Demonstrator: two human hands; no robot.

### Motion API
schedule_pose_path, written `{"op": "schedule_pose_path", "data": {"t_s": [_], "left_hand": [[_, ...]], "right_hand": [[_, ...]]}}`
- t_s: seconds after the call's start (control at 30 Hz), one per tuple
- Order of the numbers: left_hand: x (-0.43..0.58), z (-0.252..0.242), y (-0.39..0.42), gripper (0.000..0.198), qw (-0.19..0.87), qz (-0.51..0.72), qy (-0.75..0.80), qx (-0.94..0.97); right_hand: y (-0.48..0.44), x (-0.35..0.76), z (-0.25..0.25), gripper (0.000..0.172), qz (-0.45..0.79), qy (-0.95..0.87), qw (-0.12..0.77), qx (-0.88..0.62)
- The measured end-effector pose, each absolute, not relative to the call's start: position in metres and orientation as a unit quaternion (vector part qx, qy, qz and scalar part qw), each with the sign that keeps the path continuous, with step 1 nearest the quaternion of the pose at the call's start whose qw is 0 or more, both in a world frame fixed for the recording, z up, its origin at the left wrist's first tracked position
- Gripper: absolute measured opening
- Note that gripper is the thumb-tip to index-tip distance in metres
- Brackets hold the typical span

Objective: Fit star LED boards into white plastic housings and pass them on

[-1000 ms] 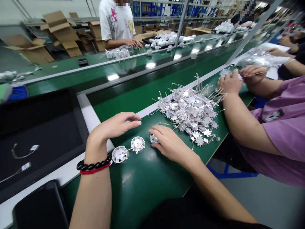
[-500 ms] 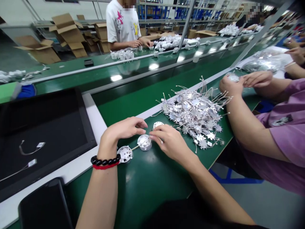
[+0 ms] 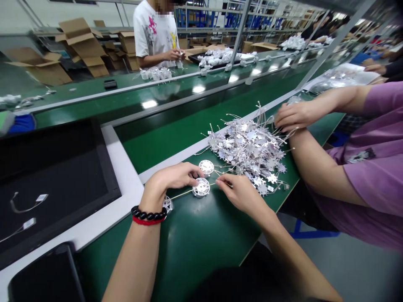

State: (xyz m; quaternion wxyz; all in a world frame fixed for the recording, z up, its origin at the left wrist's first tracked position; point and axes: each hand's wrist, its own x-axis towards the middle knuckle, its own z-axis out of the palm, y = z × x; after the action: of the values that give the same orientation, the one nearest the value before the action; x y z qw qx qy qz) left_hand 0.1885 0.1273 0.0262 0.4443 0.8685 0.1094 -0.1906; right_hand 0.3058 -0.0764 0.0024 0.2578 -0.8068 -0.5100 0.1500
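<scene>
Left hand (image 3: 171,178), right hand (image 3: 241,193), fingers (image 3: 193,170) curled

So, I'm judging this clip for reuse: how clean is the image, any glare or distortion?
Head view: bright glare patches spot the green conveyor belt, the wide lens slants the steel frame post, and the left hand and right hand look sharp.

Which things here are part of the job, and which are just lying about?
Part of the job:
left hand
right hand
round white discs
pile of star-shaped wired plates

Just lying about:
black slab
cardboard boxes
</scene>
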Motion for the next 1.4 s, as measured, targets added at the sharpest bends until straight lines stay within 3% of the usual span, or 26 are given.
{"op": "schedule_pose_path", "data": {"t_s": [0.27,0.37,0.5,0.77,1.13,1.3,1.4], "left_hand": [[0.191,0.032,0.122,0.035,0.431,-0.194,0.111,0.874],[0.187,0.033,0.128,0.035,0.417,-0.178,0.126,0.882],[0.178,0.038,0.138,0.032,0.386,-0.138,0.167,0.897],[0.176,0.04,0.138,0.034,0.378,-0.118,0.172,0.902],[0.175,0.044,0.135,0.032,0.386,-0.11,0.162,0.902],[0.177,0.045,0.132,0.032,0.399,-0.108,0.159,0.897],[0.179,0.045,0.128,0.033,0.413,-0.102,0.152,0.892]], "right_hand": [[-0.077,0.302,-0.001,0.02,0.154,-0.5,0.193,-0.83],[-0.081,0.311,0.012,0.015,0.117,-0.512,0.18,-0.832],[-0.086,0.332,0.025,0.025,0.038,-0.525,0.142,-0.838],[-0.086,0.352,0.012,0.025,-0.043,-0.56,0.075,-0.824],[-0.102,0.367,0.026,0.026,-0.171,-0.48,0.163,-0.845],[-0.101,0.36,0.037,0.023,-0.189,-0.45,0.361,-0.794],[-0.097,0.357,0.047,0.021,-0.165,-0.43,0.422,-0.781]]}}
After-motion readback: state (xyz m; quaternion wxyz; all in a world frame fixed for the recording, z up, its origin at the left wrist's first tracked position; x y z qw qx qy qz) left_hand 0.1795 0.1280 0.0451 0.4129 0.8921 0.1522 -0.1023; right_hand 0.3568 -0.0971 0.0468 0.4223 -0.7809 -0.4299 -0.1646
